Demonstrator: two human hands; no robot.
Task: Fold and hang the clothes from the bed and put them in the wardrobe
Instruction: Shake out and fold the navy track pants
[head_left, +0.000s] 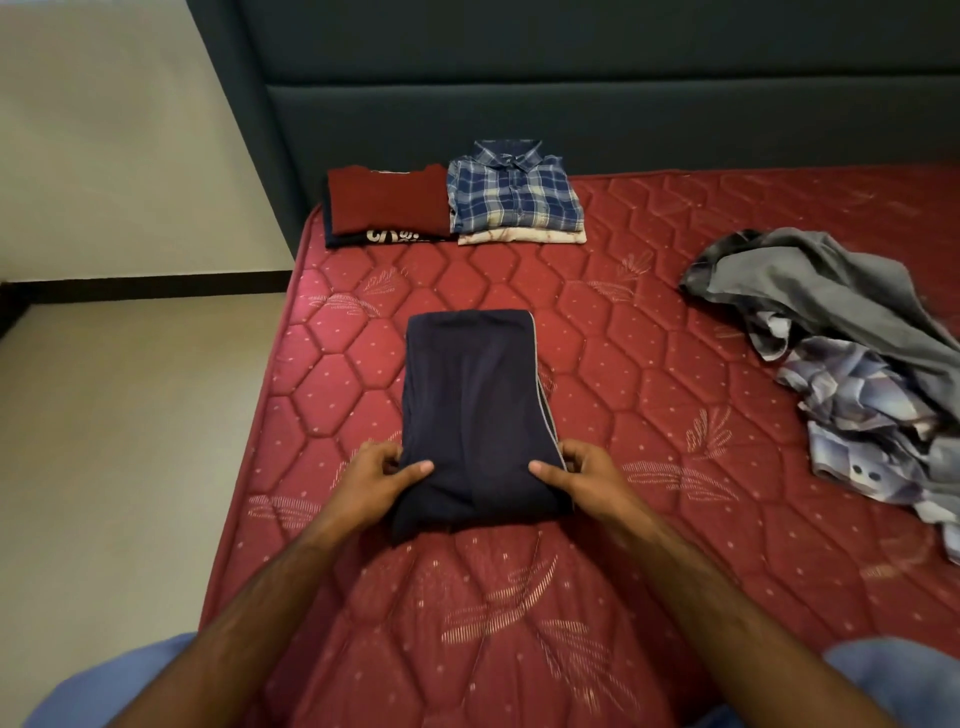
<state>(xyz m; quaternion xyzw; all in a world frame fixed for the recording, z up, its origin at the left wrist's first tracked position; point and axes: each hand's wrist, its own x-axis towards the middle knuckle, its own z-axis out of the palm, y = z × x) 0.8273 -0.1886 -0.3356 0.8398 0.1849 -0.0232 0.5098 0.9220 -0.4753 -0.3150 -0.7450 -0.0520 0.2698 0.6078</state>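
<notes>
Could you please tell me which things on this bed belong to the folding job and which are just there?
Job: navy garment held by left hand and right hand; folded stacks; unfolded pile.
Just there: mattress; headboard.

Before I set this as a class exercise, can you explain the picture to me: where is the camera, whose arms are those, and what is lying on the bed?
There is one picture, taken by a camera worn on a person's head, looking forward and down, so the two bare arms are the wearer's own; no machine is involved. The left hand and right hand each pinch a near corner of the dark navy garment, folded into a long strip on the red mattress. Near the headboard lie two neat piles: a red top on darker clothes, and beside it a blue checked shirt on a pale garment. On the right is an unfolded heap of clothes still to do. No wardrobe shows.
</notes>
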